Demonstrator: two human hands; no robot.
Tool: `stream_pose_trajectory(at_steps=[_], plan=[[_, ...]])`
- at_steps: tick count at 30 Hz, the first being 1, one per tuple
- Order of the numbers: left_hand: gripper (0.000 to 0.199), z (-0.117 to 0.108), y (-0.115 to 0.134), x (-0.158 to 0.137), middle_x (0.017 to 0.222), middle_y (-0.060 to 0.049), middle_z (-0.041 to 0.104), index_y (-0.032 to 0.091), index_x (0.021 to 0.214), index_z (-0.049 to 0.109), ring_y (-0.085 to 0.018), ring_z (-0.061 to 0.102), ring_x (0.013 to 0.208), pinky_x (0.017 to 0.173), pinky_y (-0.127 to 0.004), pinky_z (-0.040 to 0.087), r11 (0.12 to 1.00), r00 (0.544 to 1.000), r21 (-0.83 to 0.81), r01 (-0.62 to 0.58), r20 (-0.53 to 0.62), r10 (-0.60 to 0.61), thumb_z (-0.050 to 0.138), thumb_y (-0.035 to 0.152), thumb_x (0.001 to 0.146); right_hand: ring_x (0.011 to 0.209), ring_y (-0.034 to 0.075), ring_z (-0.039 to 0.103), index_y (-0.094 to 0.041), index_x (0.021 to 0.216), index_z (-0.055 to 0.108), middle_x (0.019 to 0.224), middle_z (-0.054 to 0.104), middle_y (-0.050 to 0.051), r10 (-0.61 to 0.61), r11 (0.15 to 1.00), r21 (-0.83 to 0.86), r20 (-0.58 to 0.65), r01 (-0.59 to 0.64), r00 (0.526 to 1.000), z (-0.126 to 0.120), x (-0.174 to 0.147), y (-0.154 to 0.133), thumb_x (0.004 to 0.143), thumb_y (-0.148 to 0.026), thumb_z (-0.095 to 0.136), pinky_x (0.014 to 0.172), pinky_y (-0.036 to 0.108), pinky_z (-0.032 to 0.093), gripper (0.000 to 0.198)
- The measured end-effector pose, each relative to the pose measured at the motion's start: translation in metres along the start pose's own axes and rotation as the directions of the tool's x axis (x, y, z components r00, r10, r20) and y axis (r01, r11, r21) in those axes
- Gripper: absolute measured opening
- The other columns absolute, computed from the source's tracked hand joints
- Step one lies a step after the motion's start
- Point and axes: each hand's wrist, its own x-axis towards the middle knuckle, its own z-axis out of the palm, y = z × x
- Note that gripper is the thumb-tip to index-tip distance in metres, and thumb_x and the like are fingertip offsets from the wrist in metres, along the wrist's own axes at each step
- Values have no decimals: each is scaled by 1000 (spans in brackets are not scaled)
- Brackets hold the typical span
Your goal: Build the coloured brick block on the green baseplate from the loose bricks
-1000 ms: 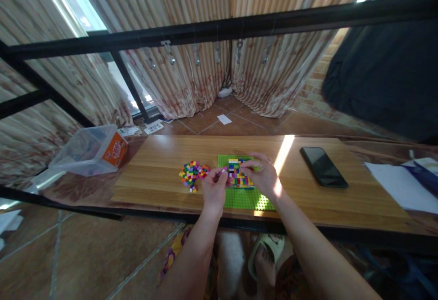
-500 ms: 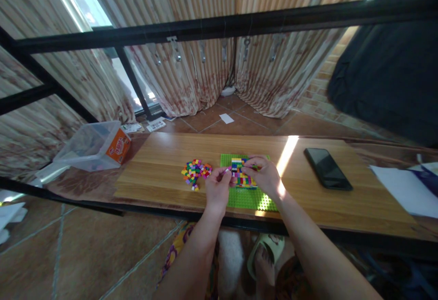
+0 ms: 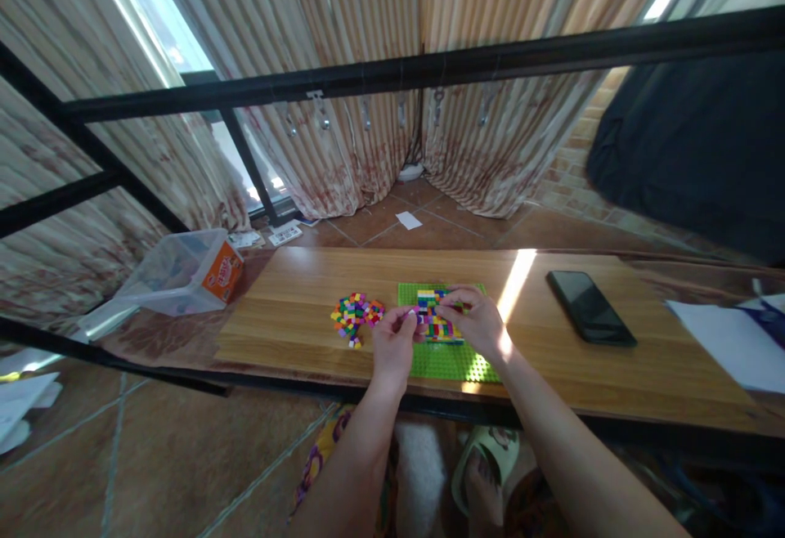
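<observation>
A green studded baseplate [image 3: 450,367] lies on the wooden board, with rows of multicoloured toy bricks [image 3: 442,332] built up on it. My left hand [image 3: 394,342], fingers pinched, holds a small pink toy brick [image 3: 415,310] at the left edge of those rows. My right hand [image 3: 475,316] is closed in a pinch over the right side of the rows; whatever its fingertips grip is too small to make out. Left of my left hand lies a loose pile of small coloured bricks [image 3: 352,314].
A black phone [image 3: 589,307] lies on the board [image 3: 282,293] at the right, with white paper [image 3: 724,340] beyond it. To the left stands a clear plastic box [image 3: 177,276] with an orange label. A black metal bar [image 3: 380,76] crosses behind the board.
The view has shifted slightly, so everything sits a little lower. Both hands keep nearly the same pinched pose over the bricks.
</observation>
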Motion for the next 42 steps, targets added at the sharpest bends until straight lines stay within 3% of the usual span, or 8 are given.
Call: stream_pose_trajectory(at_steps=[5,10,21,28,31,35,38,42], plan=[[19,-1,5,-2,71,-2,69,16,88,71,-14,65,64,59,-24,51,999,999,33,-29,46,27,70,29,73,107,25,59,-27,84,76,110,66,7,-184,980,-88,-55,179,981,-7,-7,-21,82,-41,65,98,44,43,18],[22,3,8,-6,71,-2,69,16,87,72,-13,63,62,60,-24,50,993,986,40,-108,134,102,73,33,73,99,24,61,-29,85,76,97,70,5,-248,963,-90,60,253,967,-6,-13,-37,85,-43,63,95,43,44,19],[16,5,6,-7,67,1,64,18,77,67,-12,60,62,61,-23,49,986,961,38,-161,233,148,72,32,74,83,21,64,-25,74,75,81,69,4,-116,969,236,162,76,980,-10,-12,-40,80,-49,67,79,35,49,26],[15,5,9,-9,68,2,64,18,77,67,-11,60,61,63,-24,50,991,961,33,-132,248,120,72,31,73,80,20,64,-24,75,76,79,69,4,-68,951,310,172,11,983,-14,-9,-41,76,-51,70,76,34,50,28],[14,5,8,-7,68,1,65,17,77,66,-12,62,61,61,-23,49,994,975,20,-109,199,103,71,29,72,80,20,64,-25,76,76,81,70,4,-66,973,226,75,48,995,-19,-6,-32,76,-48,70,75,35,51,24],[15,2,4,-1,67,1,65,16,78,65,-11,62,59,58,-22,48,997,995,-6,-81,59,81,71,27,70,89,23,62,-27,77,77,86,70,5,-196,978,-81,-40,192,980,-26,-4,-16,79,-46,69,86,42,49,20],[14,-1,2,2,63,2,63,16,79,64,-11,61,57,56,-22,48,999,999,-4,-43,-13,43,70,26,70,90,24,60,-28,78,77,87,70,5,-279,941,-199,0,273,960,-28,-3,-9,82,-45,66,88,43,48,20],[14,-1,1,2,64,2,63,15,79,65,-11,63,59,56,-21,48,1000,1000,1,1,-10,-1,70,25,70,93,24,60,-28,77,77,91,70,5,-306,911,-273,52,309,950,-26,-3,-8,84,-41,63,88,42,47,21]])
